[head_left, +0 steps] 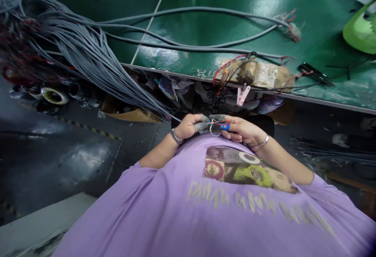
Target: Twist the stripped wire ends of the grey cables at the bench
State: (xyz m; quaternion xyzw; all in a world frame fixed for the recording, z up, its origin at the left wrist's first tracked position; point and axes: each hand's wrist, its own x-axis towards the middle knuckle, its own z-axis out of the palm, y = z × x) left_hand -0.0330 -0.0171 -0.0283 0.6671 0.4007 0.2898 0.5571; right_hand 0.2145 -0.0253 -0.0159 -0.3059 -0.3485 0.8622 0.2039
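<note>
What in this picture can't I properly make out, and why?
All in the head view:
- The gray cable: its stretch inside the left hand is hidden by the fingers.
- The thin wires at the right hand: too small to count, partly covered by fingertips.
- The green object: cut off by the right edge.
- The shirt lettering: too smeared to read.

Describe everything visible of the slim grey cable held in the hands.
The slim, round grey cable looks plastic-sheathed. It slants down from the left into the left hand. Beyond it, thin red, dark and white wires reach the right hand; the white curls downward. The far end is indistinguishable.
</note>
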